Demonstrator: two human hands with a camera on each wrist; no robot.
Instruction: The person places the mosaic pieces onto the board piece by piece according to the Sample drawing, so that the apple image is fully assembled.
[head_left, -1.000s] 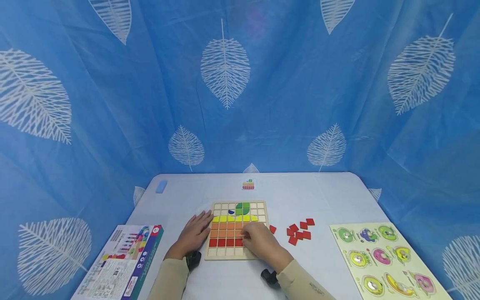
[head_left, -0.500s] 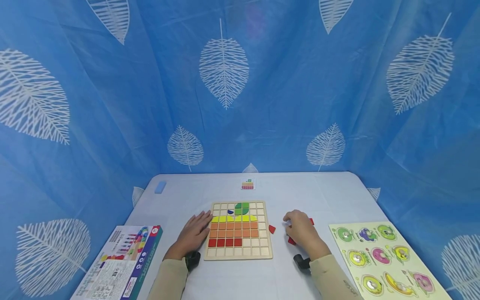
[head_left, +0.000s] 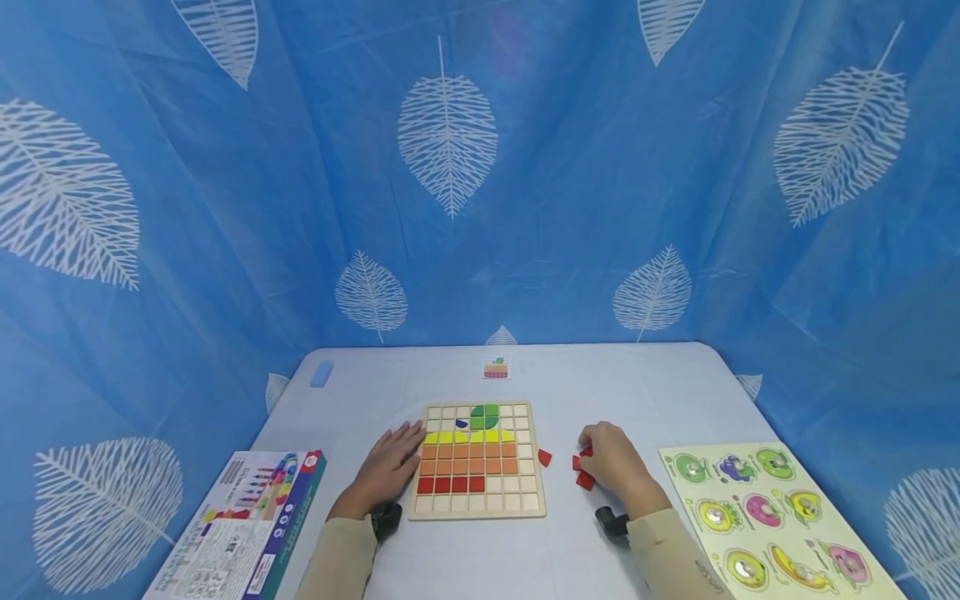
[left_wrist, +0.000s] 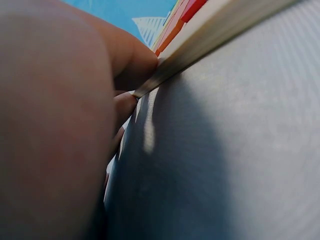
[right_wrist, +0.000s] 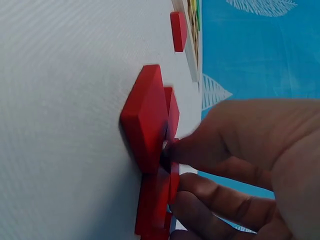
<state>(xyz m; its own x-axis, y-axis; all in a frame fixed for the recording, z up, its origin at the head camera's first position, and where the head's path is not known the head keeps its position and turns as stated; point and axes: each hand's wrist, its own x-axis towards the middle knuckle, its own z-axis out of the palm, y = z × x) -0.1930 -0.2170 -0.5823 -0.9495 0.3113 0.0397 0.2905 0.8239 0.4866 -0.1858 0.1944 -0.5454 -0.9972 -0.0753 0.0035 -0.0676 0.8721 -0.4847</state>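
My left hand [head_left: 390, 462] lies flat on the table with its fingers spread, thumb and fingertips against the left edge of a wooden grid board [head_left: 512, 502]. In the left wrist view, those fingers touch the board's side [left_wrist: 205, 37]. Yellow, orange, green, blue and red pieces fill part of the grid; the lower red row [head_left: 452, 485] covers its left cells. To the right, my right hand [head_left: 615, 458] is over a heap of square red tiles [right_wrist: 147, 120]. Its thumb and fingers pinch one red tile [right_wrist: 174, 172] there. The hand hides part of the heap in the head view.
A lone red tile [head_left: 544, 457] lies just right of the board. Behind the board is a small picture card [head_left: 497, 368], and a blue block [head_left: 321, 373] sits far left. A printed box [head_left: 240, 525] stands at left, a fruit puzzle board [head_left: 772, 517] at right.
My right hand has left the red row on the board and moved right to the loose tiles, where its fingers have closed on one. My left hand has stayed at the board's edge.
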